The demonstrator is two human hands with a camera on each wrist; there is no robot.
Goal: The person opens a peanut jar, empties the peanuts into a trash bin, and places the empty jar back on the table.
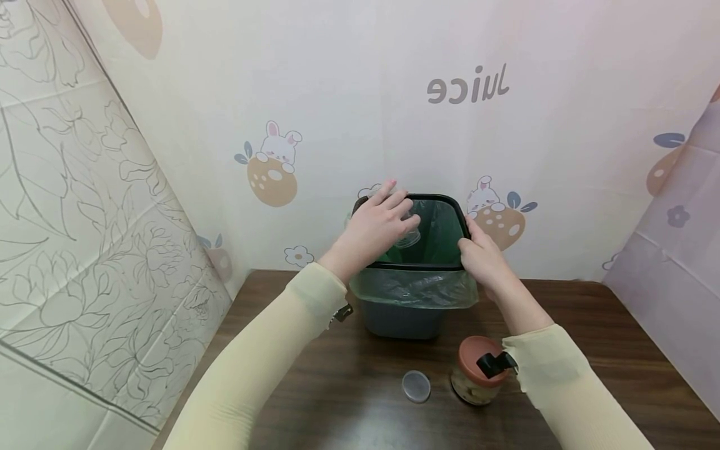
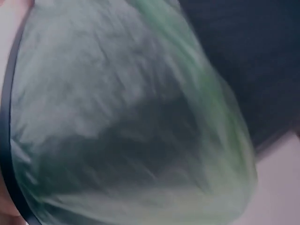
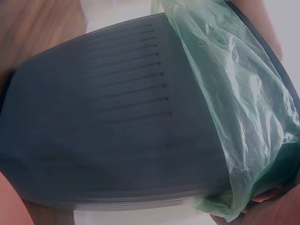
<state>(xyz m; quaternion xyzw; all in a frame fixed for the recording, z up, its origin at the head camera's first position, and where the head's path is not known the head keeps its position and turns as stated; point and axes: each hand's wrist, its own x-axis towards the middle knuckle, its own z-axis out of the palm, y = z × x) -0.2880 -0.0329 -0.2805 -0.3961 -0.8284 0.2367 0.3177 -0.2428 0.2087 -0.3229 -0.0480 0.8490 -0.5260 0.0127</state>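
A dark grey trash bin (image 1: 400, 320) stands at the back of the table, its black rim tilted toward me. A green plastic bag (image 1: 416, 289) lines it and folds over the rim. Above the left part of the opening, my left hand (image 1: 371, 228) holds a clear plastic container (image 1: 408, 239) from above, the fingers partly hiding it. My right hand (image 1: 485, 253) grips the rim at the right side, thumb on top. The left wrist view shows the bag lining (image 2: 108, 93); the right wrist view, the bin's ribbed side (image 3: 117, 93) with the bag hanging over it.
Near my right wrist stands a jar (image 1: 475, 390) with a reddish lid, pale pieces inside. A small round translucent lid (image 1: 416, 386) lies to its left on the brown wood table (image 1: 337, 381). A printed curtain (image 1: 349, 94) hangs right behind the bin.
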